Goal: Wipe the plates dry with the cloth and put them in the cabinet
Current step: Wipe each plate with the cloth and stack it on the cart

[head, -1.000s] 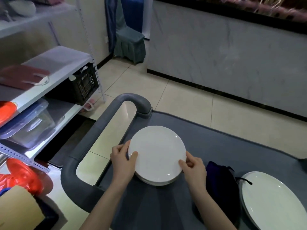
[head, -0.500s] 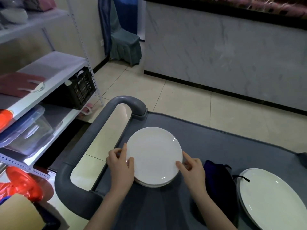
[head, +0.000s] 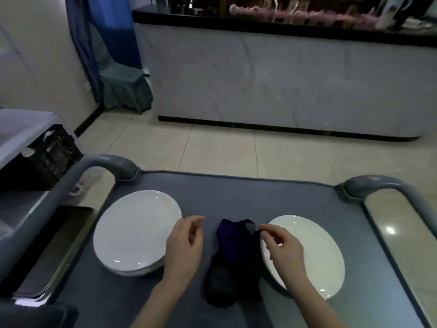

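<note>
Purple-black cloth (head: pixel 231 256) lies crumpled on the grey cart top (head: pixel 236 195), between a stack of white plates (head: pixel 134 233) to its left and a larger white plate (head: pixel 314 256) to its right, touching the larger plate's near rim. From my station I see the right hand (head: pixel 283 249) hovering over that plate's left edge with thumb and forefinger at the cloth's upper right corner, where a thin dark strand sticks out. I cannot tell whether the pinch has closed on it. The left hand (head: pixel 184 249) hangs just right of the stack, fingers loosely curled and holding nothing.

I judge the step in hand to be picking up the cloth, so wiping has not begun on the right-hand plate. Next I would secure the pinch, lift the cloth free, then take a plate by its rim with the left hand while the cloth works its face.

Beyond the cart's curved grey handle (head: pixel 111 162) are pale floor tiles, a black crate (head: pixel 54 155) under a shelf at left, a draped chair (head: pixel 120 86) and a marble-fronted counter (head: pixel 283 79). I can make out no cabinet.
</note>
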